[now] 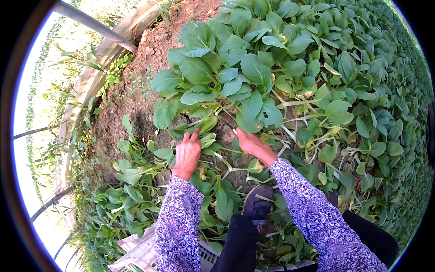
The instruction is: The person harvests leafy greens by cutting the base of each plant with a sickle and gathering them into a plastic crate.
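My left hand point(188, 152) is closed round a small bok choy point(207, 128), whose pale green stalks show past my fingers. To its right, my right hand point(253, 144) grips a knife; only a thin dark piece point(225, 121) of it shows, pointing to the far left, and most of the handle is hidden in my fist. Just beyond both hands stands a dense clump of bok choy point(222, 75) with broad green leaves, some holed. Cut stems and loose leaves point(226, 165) lie on the soil between my forearms.
A pale crate point(206, 256) with a light sheet stands near my left forearm. My shoe point(257, 204) is planted among leaves. Standing greens point(362, 77) fill the right side. At the left, bare soil point(149, 63) meets a pale border point(99, 59), crossed by a grey pole point(95, 25).
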`<state>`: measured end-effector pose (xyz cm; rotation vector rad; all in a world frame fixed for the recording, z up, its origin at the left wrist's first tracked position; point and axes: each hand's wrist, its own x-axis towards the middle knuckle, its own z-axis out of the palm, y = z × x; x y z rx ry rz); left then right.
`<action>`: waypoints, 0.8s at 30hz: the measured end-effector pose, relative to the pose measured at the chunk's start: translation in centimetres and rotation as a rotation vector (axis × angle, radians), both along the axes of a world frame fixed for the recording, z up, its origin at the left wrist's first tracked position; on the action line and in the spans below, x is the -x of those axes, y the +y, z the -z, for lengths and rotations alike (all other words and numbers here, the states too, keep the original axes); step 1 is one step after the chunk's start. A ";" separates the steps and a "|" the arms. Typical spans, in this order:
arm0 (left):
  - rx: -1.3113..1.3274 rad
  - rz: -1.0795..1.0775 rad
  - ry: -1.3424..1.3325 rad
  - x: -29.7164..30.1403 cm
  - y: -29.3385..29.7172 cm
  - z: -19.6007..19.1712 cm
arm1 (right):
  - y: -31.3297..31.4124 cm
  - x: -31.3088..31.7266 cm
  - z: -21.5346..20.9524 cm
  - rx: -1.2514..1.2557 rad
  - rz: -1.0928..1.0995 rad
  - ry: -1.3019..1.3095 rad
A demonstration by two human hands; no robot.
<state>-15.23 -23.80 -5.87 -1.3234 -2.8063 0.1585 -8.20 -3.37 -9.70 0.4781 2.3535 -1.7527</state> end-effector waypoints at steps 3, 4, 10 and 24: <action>-0.002 0.009 0.008 0.1 -0.1 -0.3 | 0.5 -0.9 1.6 -0.415 -0.164 0.153; -0.008 0.023 0.019 -0.3 -0.2 -0.5 | 0.3 -1.4 0.8 -0.399 -0.159 0.109; 0.189 0.208 0.212 -0.7 2.3 -2.8 | 0.6 -0.2 0.6 -0.553 0.038 0.303; -0.039 -0.052 -0.185 2.4 1.9 0.3 | 1.5 1.5 4.0 -1.298 -0.546 0.418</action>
